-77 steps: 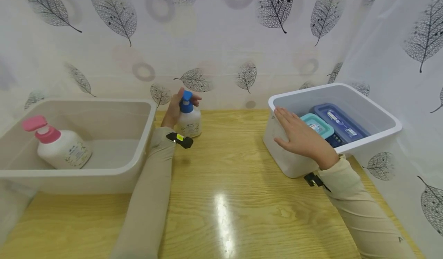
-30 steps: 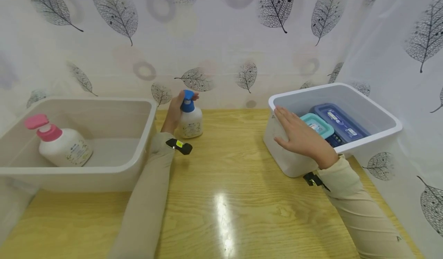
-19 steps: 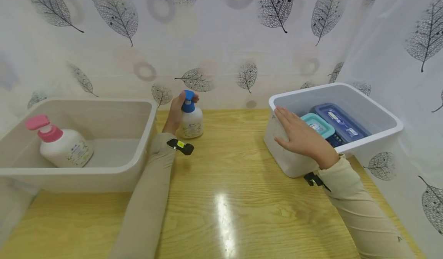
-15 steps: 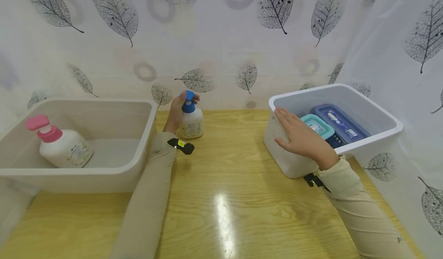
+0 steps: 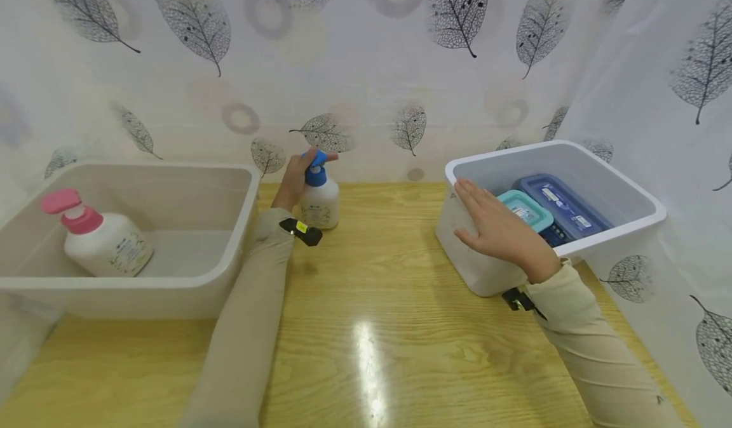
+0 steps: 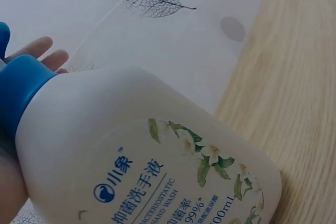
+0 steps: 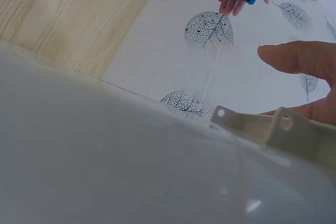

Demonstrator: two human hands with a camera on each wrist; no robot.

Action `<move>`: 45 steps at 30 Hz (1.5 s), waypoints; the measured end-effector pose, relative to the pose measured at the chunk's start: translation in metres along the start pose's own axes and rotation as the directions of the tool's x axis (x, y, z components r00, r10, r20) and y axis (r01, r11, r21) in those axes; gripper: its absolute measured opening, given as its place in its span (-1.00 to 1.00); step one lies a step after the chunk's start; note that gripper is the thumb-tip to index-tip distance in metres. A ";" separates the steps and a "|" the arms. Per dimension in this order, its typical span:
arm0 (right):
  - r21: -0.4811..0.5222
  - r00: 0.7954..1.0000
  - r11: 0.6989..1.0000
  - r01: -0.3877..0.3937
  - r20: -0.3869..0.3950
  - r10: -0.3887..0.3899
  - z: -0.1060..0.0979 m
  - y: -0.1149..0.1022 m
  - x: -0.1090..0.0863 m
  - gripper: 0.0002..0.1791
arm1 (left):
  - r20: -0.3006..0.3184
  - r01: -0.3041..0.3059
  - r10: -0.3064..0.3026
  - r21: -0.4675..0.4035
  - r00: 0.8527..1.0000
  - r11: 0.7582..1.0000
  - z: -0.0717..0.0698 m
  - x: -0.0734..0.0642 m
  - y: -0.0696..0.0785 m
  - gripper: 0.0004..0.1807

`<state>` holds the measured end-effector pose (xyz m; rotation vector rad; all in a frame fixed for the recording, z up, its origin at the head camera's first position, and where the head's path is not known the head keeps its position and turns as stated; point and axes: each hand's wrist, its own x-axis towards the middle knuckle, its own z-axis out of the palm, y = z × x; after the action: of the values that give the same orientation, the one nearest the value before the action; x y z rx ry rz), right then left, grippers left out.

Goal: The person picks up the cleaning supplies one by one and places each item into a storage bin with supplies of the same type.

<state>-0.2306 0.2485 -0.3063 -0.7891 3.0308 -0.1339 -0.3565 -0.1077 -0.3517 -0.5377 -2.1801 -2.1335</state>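
My left hand [image 5: 295, 173] holds a white hand wash bottle [image 5: 320, 204] by its blue pump top [image 5: 316, 169], thumb over the head and fingers behind the neck. Close up in the left wrist view, the bottle [image 6: 142, 145] shows a flowered label and a blue collar [image 6: 26, 85], with fingertips [image 6: 55, 59] behind it. On the right, my right hand [image 5: 500, 225] lies with straight fingers over the near left rim of a white bin [image 5: 617, 231]. In the right wrist view its thumb [image 7: 294, 59] stands away from the bin's edge.
A beige bin [image 5: 171, 282] at left contains a white bottle with a pink pump [image 5: 108, 244]. Inside the right bin are a teal-lidded box [image 5: 526, 209] and a dark blue-lidded box [image 5: 563, 206]. A leaf-print curtain [image 5: 366, 66] hangs behind the wooden table [image 5: 343, 352].
The left hand and the blue-pump bottle have shifted slightly right, and the thumb now lies over the pump head. The right hand has stayed on the bin's rim.
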 end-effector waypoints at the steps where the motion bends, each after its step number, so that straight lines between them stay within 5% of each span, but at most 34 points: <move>1: 0.002 1.000 1.000 0.000 0.000 0.000 0.000 0.000 0.000 -0.14 | 0.001 -0.002 0.002 0.002 1.000 1.000 0.000 0.001 0.000 -0.48; 11: 0.000 1.000 1.000 0.006 -0.009 -0.006 0.000 0.000 0.001 -0.14 | 0.019 -0.002 0.006 -0.193 1.000 0.981 -0.009 0.016 -0.025 -0.53; 22: -0.012 1.000 1.000 0.010 -0.015 -0.010 -0.002 0.000 0.001 -0.13 | 0.010 -0.040 0.039 0.084 0.999 0.996 -0.010 0.018 -0.027 -0.36; 26: -0.014 1.000 1.000 0.012 -0.015 -0.012 -0.003 0.000 0.001 -0.13 | 0.059 -0.082 0.075 0.126 0.995 0.989 -0.010 0.018 -0.026 -0.22; 31: -0.019 1.000 1.000 0.011 -0.016 -0.012 -0.004 0.001 0.001 -0.14 | 0.193 -0.143 0.098 0.234 0.976 0.962 -0.013 0.019 -0.025 0.03; 35: -0.011 1.000 1.000 0.010 -0.017 -0.011 -0.004 0.001 0.001 -0.14 | 0.252 -0.135 0.066 0.269 0.965 0.954 -0.014 0.019 -0.025 0.08; 45: 0.011 1.000 1.000 0.009 -0.015 -0.009 0.000 0.000 -0.001 -0.14 | 0.219 -0.108 0.053 0.245 0.974 0.964 -0.007 0.007 -0.017 0.08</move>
<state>-0.2300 0.2485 -0.3059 -0.8054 3.0384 -0.1572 -0.3693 -0.1129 -0.3662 -0.8487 -2.4448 -1.7890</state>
